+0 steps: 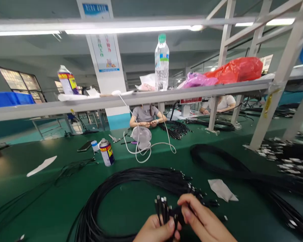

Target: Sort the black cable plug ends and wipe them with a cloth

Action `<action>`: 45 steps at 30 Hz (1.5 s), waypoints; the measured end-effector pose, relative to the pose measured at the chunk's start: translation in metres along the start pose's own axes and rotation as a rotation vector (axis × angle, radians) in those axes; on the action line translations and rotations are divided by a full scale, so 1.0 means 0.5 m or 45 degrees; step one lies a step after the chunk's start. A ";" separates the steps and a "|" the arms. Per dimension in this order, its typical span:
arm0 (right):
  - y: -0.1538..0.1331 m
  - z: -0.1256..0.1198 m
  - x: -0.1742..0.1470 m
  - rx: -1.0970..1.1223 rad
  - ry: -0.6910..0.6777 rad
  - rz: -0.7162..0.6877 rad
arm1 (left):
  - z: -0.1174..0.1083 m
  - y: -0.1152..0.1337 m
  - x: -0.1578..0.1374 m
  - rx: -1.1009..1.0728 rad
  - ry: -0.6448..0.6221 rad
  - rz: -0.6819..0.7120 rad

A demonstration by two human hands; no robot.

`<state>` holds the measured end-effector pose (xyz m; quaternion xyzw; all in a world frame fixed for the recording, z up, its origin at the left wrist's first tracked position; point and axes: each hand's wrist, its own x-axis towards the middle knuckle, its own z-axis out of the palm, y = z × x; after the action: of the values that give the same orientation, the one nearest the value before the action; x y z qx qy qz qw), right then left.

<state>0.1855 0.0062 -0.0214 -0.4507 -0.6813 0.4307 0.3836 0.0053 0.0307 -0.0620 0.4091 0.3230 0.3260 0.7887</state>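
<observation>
Low in the head view, my left hand [158,230] is closed round a small bunch of black cables [163,210], their metal plug ends standing upright above the fingers. Right beside it, my right hand [198,213] has its thumb and forefinger pinched on a dark part of the cables. What exactly those fingertips grip is partly hidden. Behind both hands lies a large curved bundle of black cables [111,183] on the green table [131,215], with many silvery plugs at its right end.
A spray can [106,153], a small clear fan [141,136] with a white cord and a crumpled white piece [222,190] lie around the bundle. More cable coils [217,158] stretch to the right. Overhead, a shelf [131,100] carries a water bottle [162,64]. Two people sit opposite.
</observation>
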 end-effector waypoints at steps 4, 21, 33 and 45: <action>-0.029 -0.004 -0.031 -0.235 0.231 -0.081 | 0.043 0.018 -0.041 -0.204 0.138 -0.080; -0.064 0.002 -0.040 -0.607 0.179 -0.271 | 0.074 0.069 -0.064 -0.389 0.022 -0.189; -0.095 -0.025 -0.016 -0.335 0.361 -0.084 | 0.085 0.067 -0.064 -0.273 -0.001 -0.261; -0.101 -0.039 -0.032 -0.644 0.318 -0.158 | 0.087 0.079 -0.063 -0.389 -0.013 -0.286</action>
<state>0.1940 -0.0155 0.0301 -0.5390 -0.7409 0.1638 0.3657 0.0108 0.0052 -0.0006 0.2477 0.3093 0.2788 0.8748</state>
